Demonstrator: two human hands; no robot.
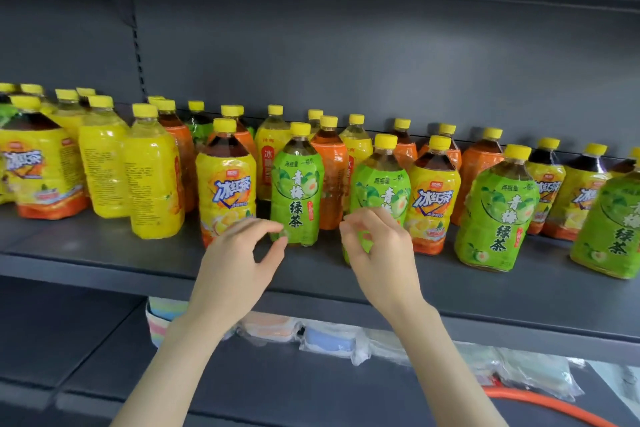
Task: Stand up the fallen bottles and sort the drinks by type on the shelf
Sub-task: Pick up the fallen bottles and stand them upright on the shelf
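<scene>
Many yellow-capped tea bottles stand upright on the dark grey shelf (104,263), the types mixed. A green-label green tea bottle (296,191) stands at the front centre, with a yellow-label iced tea bottle (227,184) on its left and a second green tea bottle (381,184) on its right. My left hand (239,253) hovers by the foot of the centre green bottle, fingers loosely curled, holding nothing. My right hand (377,246) is in front of the second green bottle, fingers relaxed, hiding its lower part. No fallen bottle shows.
More iced tea bottles (433,198), green tea bottles (495,215) and orange-label bottles (332,173) fill the right side and back row. Plain yellow bottles (104,163) stand at the left. Plastic-wrapped packets (329,340) and an orange hose (547,402) lie on the lower shelf.
</scene>
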